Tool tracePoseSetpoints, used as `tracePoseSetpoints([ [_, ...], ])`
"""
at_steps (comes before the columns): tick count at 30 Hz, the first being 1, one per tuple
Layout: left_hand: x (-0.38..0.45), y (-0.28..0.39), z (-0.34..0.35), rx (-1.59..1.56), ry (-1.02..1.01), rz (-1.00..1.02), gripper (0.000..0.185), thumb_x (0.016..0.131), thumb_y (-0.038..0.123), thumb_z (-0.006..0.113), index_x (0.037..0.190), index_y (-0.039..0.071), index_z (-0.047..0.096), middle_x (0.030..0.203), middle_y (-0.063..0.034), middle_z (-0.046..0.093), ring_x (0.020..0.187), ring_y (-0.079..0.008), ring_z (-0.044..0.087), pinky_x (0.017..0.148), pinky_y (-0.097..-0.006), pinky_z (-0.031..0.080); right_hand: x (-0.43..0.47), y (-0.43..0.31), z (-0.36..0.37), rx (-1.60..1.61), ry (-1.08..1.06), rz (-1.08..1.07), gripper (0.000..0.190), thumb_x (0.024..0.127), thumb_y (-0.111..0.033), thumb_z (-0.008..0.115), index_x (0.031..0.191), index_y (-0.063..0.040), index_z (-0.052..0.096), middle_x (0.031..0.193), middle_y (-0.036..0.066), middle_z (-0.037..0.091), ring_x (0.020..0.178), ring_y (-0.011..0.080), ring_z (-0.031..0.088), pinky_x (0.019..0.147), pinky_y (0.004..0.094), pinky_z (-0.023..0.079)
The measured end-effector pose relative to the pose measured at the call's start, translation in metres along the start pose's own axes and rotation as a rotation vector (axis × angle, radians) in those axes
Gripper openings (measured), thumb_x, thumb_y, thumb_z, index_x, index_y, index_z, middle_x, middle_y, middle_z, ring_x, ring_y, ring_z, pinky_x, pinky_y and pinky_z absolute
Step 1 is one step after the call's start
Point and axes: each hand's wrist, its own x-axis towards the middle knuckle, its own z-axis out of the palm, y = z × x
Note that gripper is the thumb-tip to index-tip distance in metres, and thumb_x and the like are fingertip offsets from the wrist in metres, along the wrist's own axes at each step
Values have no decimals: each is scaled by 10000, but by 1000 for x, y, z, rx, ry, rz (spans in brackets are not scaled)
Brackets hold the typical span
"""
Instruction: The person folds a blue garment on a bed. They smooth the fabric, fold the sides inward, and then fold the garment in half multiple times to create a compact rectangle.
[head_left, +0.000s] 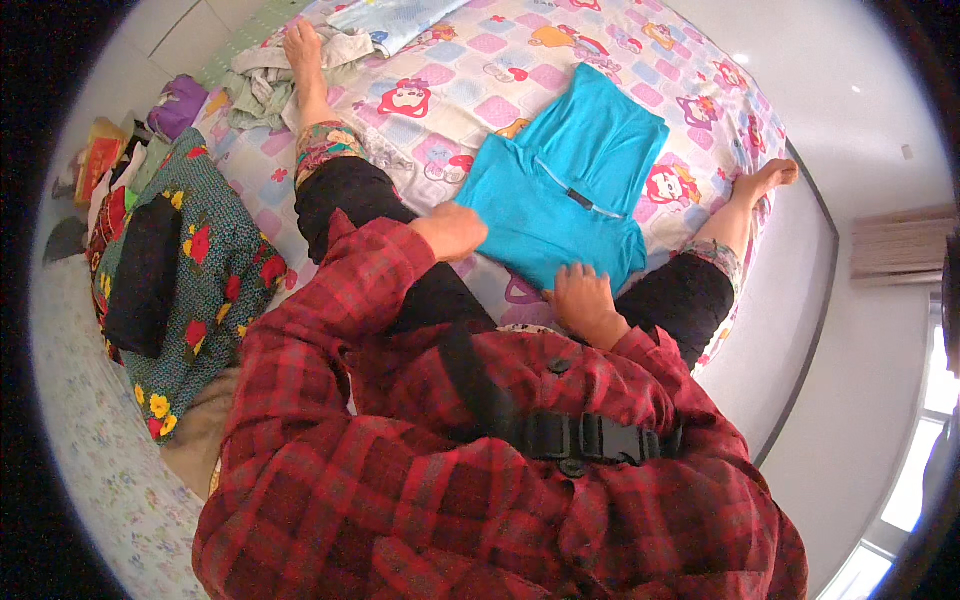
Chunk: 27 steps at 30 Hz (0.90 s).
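A turquoise knit garment (555, 225), which looks like a T-shirt, lies spread on the bed between my outstretched legs. Its pale-trimmed neckline and dark label (580, 199) face up, and a panel of the same cloth extends beyond them. At the garment's left edge, my left hand (452, 231) is curled like a fist; its fingertips are hidden. My right hand (583, 298) touches the near edge with bent fingers over the cloth and the thumb beside it. Whether either hand pinches the fabric is unclear.
A cartoon-print sheet (495, 112) covers the bed. Crumpled pale clothes (262, 82) lie by my left foot. Left of me are a flowered dark-green cloth (217, 247), a black object (146, 277) and a purple bundle (176, 106). The bed's right edge borders a pale floor (795, 300).
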Motion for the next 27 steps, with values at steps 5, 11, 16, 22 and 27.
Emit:
tracePoseSetpoints([
  [5, 53, 8, -13, 2, 680, 44, 450, 876, 309, 599, 1224, 30, 546, 1398, -232, 427, 1325, -344, 385, 1011, -598, 325, 27, 11, 3, 102, 551, -154, 513, 893, -349, 581, 1282, -24, 505, 1384, 218, 443, 1334, 394, 358, 1048, 642, 261],
  [11, 110, -16, 10, -36, 780, -27, 656, 922, 411, 536, 1450, 73, 346, 1541, -160, 243, 1434, -310, 209, 1097, -616, 189, 66, 99, 47, 47, 607, -106, 499, 859, -333, 608, 1285, -88, 521, 1374, 216, 451, 1311, 378, 390, 1048, 631, 271],
  [16, 131, -62, 2, -84, 812, -407, 628, 928, 405, 529, 1420, 45, 377, 1525, -188, 262, 1426, -339, 217, 1089, -605, 218, 110, 196, 9, 545, 716, 470, 232, 836, -238, 564, 797, -18, 627, 836, 148, 652, 794, 371, 649, 716, 442, 519],
  [22, 197, -97, -94, -439, 956, -325, 435, 896, 297, 580, 1172, -39, 583, 1091, -189, 661, 1022, -346, 629, 890, -401, 488, 182, 336, 13, 1041, 649, 603, 528, 812, -218, 716, 1210, 97, 570, 978, 185, 668, 768, 243, 684, 606, 327, 577],
  [27, 266, -119, -148, -1076, 858, -192, 359, 905, 272, 612, 1142, 3, 613, 1006, -100, 673, 870, -208, 650, 753, -348, 526, 211, 340, -28, 1468, 510, 562, 318, 785, -192, 748, 908, 90, 668, 717, 132, 649, 534, 183, 600, 450, 299, 458],
])
